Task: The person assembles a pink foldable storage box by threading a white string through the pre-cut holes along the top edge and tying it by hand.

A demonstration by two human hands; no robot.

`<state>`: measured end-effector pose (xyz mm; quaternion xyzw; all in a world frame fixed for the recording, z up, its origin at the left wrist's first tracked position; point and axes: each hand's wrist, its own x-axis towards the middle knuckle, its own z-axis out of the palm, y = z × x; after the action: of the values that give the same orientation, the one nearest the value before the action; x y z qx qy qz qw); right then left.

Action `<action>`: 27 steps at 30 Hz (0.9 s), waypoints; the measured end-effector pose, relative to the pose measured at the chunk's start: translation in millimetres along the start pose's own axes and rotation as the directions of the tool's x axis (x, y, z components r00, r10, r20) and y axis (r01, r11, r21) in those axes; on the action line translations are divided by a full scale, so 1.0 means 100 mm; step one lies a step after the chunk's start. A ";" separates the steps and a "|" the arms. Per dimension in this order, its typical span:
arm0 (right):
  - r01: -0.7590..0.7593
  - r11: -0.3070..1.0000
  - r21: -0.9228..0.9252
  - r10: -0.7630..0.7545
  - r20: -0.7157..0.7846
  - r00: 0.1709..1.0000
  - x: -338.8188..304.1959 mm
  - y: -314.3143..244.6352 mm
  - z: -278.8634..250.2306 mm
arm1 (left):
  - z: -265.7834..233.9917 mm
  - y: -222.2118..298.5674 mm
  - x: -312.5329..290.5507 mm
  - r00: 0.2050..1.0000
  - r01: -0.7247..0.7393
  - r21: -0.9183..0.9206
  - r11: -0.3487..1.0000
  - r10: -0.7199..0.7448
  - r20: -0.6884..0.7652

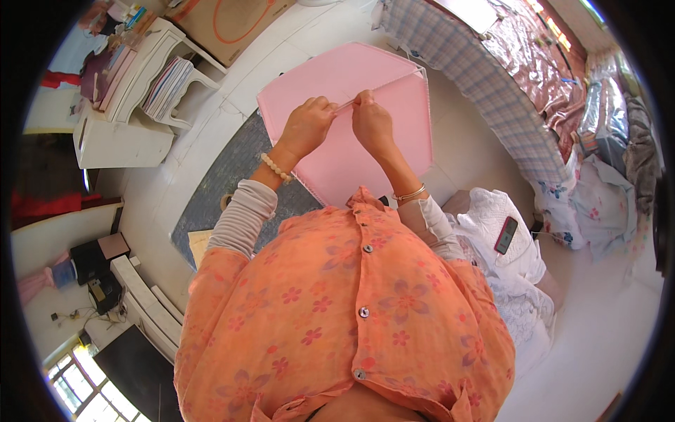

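Note:
A large pink six-sided panel [337, 70] lies in front of me, with a pale, finely notched trim along parts of its edge. Over its middle, my left hand [307, 128] and my right hand [373, 125] are close together, fingers pinched. Between them stretches a short length of thin pale trim cord [344, 107], gripped at both sides. From the right hand a thin line runs to the panel's far right corner; whether it is cord or a seam beneath is hard to tell. My fingertips partly hide the cord.
Beneath the panel is a dark grey tabletop [232, 179] with a tape roll [226, 202] at its left. A bed with a checked cover [457, 63] stands right. Nearby are a phone [505, 235] on white lace cloth, a white cabinet [126, 137] and a cardboard box [228, 32].

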<state>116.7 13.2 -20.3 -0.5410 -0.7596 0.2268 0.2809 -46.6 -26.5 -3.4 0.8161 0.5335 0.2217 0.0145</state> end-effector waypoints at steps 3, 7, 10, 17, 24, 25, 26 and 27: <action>0.025 0.970 -0.241 0.017 0.173 0.985 0.06 -0.11 -0.25 | -0.06 -0.03 -0.03 0.999 -0.022 -0.021 1.000 0.023 0.046; 0.134 0.926 -0.353 -0.143 -0.001 0.990 0.10 -0.12 -0.55 | -0.13 -0.01 -0.16 0.995 -0.096 -0.037 0.995 0.096 -0.004; 0.368 0.818 -0.443 -0.304 0.211 0.929 0.17 -0.12 -0.57 | -0.11 0.05 -0.19 0.996 -0.093 -0.021 0.995 0.093 -0.014; 0.381 0.884 -0.270 -0.186 0.546 0.817 0.48 0.03 -0.49 | -0.03 0.15 -0.19 0.992 -0.118 0.003 0.993 0.118 -0.036; 0.512 0.845 -0.153 -0.369 0.526 0.766 0.61 -0.11 -0.41 | -0.02 0.13 -0.23 0.994 -0.104 0.050 0.993 0.105 -0.034; 0.506 0.846 -0.166 -0.376 0.485 0.789 0.60 -0.18 -0.39 | -0.02 0.11 -0.21 0.992 -0.114 0.033 0.993 0.115 -0.044; 0.376 0.923 0.088 -0.384 0.305 0.872 0.63 -0.25 -0.36 | -0.02 0.09 -0.19 0.991 -0.123 0.014 0.992 0.123 -0.042; 0.222 0.920 0.324 -0.296 0.202 0.933 0.65 -0.33 -0.33 | -0.02 0.08 -0.17 0.991 -0.120 -0.001 0.993 0.120 -0.057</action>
<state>99.4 65.9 36.8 -0.3543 -0.8114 0.3638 0.2895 -46.6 -45.7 -5.2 0.8402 0.4831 0.2462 -0.0124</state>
